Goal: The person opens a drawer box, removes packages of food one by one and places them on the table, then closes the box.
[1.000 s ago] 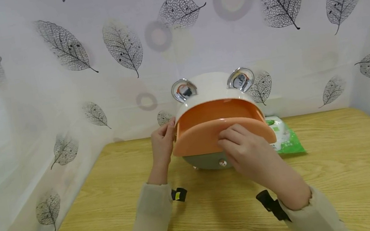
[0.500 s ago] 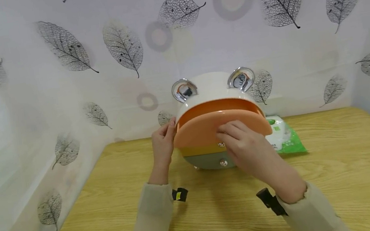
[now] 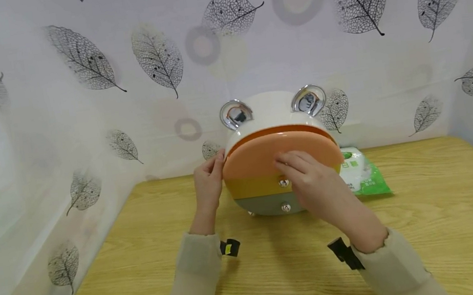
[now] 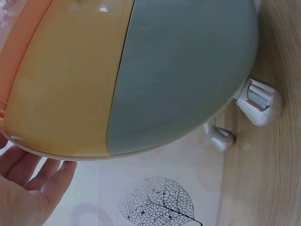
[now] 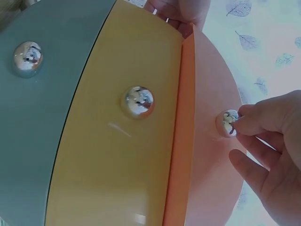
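A frog-shaped drawer box with a white top stands on the table. Its orange drawer sticks out slightly, leaving a narrow gap under the white top. In the right wrist view my right hand pinches the drawer's silver knob between thumb and forefinger. Below the orange drawer are a yellow drawer with its own knob and a grey-green one, both flush. My left hand rests its fingertips against the box's left side; its thumb is mostly hidden in the left wrist view.
A green and white plastic packet lies behind the box on the right. The box has round silver eyes on top and silver feet. A leaf-patterned curtain stands behind the wooden table.
The orange drawer has slid back into the box, narrowing its opening and uncovering the yellow drawer's front. My right hand has moved in with it. The left hand has stayed in place.
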A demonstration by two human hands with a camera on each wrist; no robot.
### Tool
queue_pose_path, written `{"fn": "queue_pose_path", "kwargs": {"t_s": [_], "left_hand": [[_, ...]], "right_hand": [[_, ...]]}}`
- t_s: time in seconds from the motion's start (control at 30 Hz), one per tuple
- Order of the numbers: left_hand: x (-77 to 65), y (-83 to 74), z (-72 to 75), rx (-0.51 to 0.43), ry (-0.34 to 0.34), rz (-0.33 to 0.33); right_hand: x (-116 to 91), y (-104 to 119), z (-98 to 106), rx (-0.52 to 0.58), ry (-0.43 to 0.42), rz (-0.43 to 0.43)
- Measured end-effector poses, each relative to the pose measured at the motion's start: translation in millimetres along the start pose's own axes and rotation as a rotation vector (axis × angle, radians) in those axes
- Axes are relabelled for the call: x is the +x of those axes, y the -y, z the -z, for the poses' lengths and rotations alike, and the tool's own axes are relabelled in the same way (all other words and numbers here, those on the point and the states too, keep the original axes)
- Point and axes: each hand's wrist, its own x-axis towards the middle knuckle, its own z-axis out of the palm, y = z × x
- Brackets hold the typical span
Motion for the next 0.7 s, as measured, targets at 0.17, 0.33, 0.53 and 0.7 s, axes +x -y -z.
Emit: {"fn": "queue_pose_path", "kwargs": {"t_s": [0.17,0.33,0.53,0.7], "left_hand": [[0.6,1.4,-0.4,-0.013,0.004,0.007],[1.0,2.8,-0.3,-0.002,-0.003,-0.006],[0.8,3.2,-0.3,0.009,-0.007,-0.01],[0.7,2.8,-0.1,0.014,-0.003,0.004]], "right_hand": [[-1,-4,-4,-0.002,0.009,-0.01],[-2,-7,-7,0.003,0.001,-0.004],[-2,-11,-11,0.024,-0.004,-0.002],[-3,-14,-15,0.031,-0.023,0.009]]}}
